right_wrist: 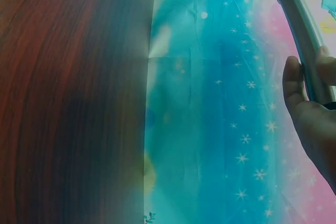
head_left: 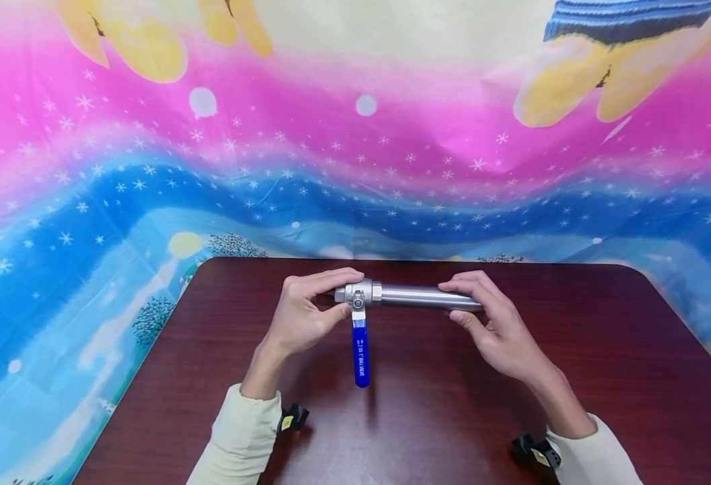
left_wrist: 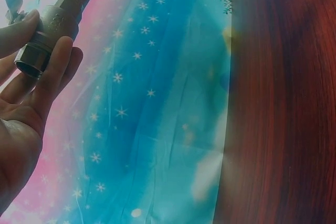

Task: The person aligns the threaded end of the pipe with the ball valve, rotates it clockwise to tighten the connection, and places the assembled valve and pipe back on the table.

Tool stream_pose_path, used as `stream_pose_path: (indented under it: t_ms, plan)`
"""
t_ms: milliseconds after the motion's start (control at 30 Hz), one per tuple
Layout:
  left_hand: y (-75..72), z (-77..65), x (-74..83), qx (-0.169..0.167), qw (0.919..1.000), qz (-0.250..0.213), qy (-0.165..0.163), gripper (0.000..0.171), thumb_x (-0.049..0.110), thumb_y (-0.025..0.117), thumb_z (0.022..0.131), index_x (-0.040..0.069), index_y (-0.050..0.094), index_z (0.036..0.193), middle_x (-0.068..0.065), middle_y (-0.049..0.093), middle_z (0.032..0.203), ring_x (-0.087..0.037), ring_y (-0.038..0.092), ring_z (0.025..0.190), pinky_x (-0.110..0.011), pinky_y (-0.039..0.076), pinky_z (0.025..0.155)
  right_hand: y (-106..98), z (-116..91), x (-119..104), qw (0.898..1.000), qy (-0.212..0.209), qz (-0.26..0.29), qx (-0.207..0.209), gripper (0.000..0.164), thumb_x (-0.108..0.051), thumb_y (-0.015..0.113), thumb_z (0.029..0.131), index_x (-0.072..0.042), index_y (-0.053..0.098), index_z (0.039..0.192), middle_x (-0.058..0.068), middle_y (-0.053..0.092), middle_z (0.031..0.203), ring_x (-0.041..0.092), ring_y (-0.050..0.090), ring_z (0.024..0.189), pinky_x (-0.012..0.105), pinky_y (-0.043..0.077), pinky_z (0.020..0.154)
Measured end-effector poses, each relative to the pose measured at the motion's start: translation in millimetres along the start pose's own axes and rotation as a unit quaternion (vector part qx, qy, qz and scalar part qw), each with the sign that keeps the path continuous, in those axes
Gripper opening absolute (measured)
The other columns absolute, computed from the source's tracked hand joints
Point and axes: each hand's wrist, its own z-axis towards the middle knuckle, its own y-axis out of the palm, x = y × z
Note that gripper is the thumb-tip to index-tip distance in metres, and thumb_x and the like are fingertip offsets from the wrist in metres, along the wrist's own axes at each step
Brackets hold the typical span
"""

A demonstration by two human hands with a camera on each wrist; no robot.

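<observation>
A steel ball valve (head_left: pixel 358 291) with a blue lever handle (head_left: pixel 360 353) is joined to a straight steel pipe (head_left: pixel 418 296). My left hand (head_left: pixel 300 313) grips the valve body, thumb on the near side and fingers over the far side. In the left wrist view the valve's open hex end (left_wrist: pixel 32 60) shows between the fingers. My right hand (head_left: pixel 501 327) holds the pipe near its free end, thumb below and fingers above. The right wrist view shows the pipe (right_wrist: pixel 302 30) running up to the valve. The lever points toward me, square to the pipe.
A dark red wooden table (head_left: pixel 428 417) with rounded far corners lies beneath the hands. Behind it hangs a pink and blue cloth (head_left: pixel 331 182) printed with snowflakes. Black wrist camera mounts (head_left: pixel 294 417) sit at both pale sleeves (head_left: pixel 240 431).
</observation>
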Motion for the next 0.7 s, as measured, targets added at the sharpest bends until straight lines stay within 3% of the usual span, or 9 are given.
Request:
stream_pose_path:
  t_ms: [267, 500, 700]
  plan:
    - [0.3, -0.6, -0.4, 0.0, 1.0, -0.001, -0.003, 0.043, -0.017, 0.079, 0.076, -0.005, 0.078, 0.117, -0.021, 0.08, 0.119, -0.021, 0.077, 0.109, -0.022, 0.064, 0.08, -1.0, -1.4, -1.2, 1.0, 0.013, 0.008, -0.011, 0.059, 0.022, 0.07, 0.087, -0.005, 0.066, 0.139, 0.005, 0.062, 0.133, 0.002, 0.056, 0.119, 0.011, 0.047, 0.091]
    - [-0.8, -1.6, -0.3, 0.003, 0.9999, -0.002, -0.01, 0.046, -0.019, 0.077, 0.075, -0.002, 0.08, 0.118, -0.02, 0.08, 0.118, -0.017, 0.076, 0.104, -0.024, 0.064, 0.074, 1.8, -3.0, -5.7, 0.999, 0.011, 0.034, -0.024, 0.061, 0.023, 0.071, 0.087, -0.003, 0.061, 0.142, 0.016, 0.048, 0.146, 0.005, 0.05, 0.134, 0.008, 0.045, 0.105]
    - [0.2, -1.1, 0.2, 0.003, 0.9999, -0.01, -0.012, 0.047, -0.02, 0.077, 0.075, -0.003, 0.079, 0.118, -0.02, 0.08, 0.119, -0.014, 0.075, 0.103, -0.025, 0.064, 0.072, 2.9, -3.0, -8.1, 1.0, 0.008, 0.024, -0.001, 0.055, 0.024, 0.069, 0.087, -0.005, 0.066, 0.133, 0.014, 0.047, 0.142, 0.004, 0.053, 0.122, 0.008, 0.051, 0.089]
